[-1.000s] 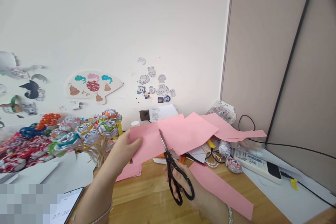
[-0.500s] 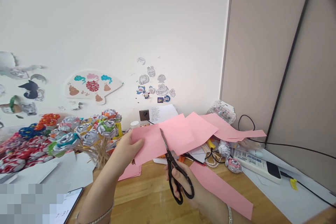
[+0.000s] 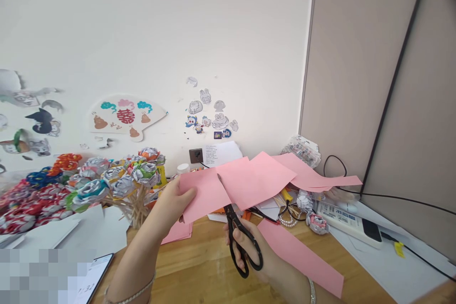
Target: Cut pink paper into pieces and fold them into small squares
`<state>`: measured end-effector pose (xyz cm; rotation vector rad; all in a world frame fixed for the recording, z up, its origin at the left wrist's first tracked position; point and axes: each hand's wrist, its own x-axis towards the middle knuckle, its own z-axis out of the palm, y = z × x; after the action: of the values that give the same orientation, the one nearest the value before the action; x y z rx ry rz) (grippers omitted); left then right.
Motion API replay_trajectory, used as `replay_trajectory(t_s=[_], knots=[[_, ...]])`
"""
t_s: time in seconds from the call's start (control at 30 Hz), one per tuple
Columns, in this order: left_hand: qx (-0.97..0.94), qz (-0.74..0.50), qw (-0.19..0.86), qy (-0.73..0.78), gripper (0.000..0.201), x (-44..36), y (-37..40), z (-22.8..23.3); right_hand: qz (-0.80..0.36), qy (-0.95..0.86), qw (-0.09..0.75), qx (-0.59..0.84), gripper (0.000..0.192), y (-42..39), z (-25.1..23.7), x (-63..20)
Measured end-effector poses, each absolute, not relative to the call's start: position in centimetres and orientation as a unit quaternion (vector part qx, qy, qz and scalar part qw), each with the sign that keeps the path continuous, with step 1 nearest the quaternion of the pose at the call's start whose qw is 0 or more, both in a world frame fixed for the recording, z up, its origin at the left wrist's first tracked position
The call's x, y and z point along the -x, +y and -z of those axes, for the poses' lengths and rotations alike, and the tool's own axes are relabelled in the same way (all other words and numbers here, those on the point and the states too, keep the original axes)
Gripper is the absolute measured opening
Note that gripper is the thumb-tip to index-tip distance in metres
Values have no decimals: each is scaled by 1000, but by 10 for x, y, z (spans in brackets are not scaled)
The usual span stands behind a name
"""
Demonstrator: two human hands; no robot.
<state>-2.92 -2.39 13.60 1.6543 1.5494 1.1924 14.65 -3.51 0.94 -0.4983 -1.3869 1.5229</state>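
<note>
My left hand [image 3: 178, 202] pinches a sheet of pink paper [image 3: 203, 194] by its left side, thumb on top. Black-handled scissors [image 3: 233, 218] are in my right hand [image 3: 247, 247], with the fingers through the loops. Their blades lie along a cut through the pink paper and are mostly hidden by it; only the tip area shows near the top edge. To the right of the cut, the other pink piece [image 3: 263, 178] rests over more pink paper. A long pink strip [image 3: 302, 259] lies on the table beside my right wrist.
Paper roses on sticks [image 3: 133, 180] stand at the left, near white sheets [image 3: 89, 230] and a phone [image 3: 96, 275]. A power strip [image 3: 349, 223], a pearl string [image 3: 290, 218] and a small paper rose [image 3: 317, 223] are on the right. Cables run along the right wall.
The scissor blades have closed through the pink paper up to near its top edge. The piece right of the cut has dropped slightly. Both hands stay almost in place.
</note>
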Motion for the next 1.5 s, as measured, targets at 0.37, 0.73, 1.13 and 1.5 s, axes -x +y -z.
replay_trajectory(t_s=[0.37, 0.73, 1.13, 1.5], knots=[[-611, -417, 289, 607, 22, 17, -32, -144, -653, -531, 496, 214, 37, -39, -20, -148], [-610, -420, 300, 601, 19, 11, -35, -147, -627, -559, 504, 201, 31, -41, -19, -149], [-612, -414, 296, 605, 16, 12, -33, -145, -653, -523, 507, 209, 34, -37, -18, -148], [-635, -398, 271, 604, 17, 11, -22, -132, -670, -505, 510, 190, 30, -37, -18, -148]])
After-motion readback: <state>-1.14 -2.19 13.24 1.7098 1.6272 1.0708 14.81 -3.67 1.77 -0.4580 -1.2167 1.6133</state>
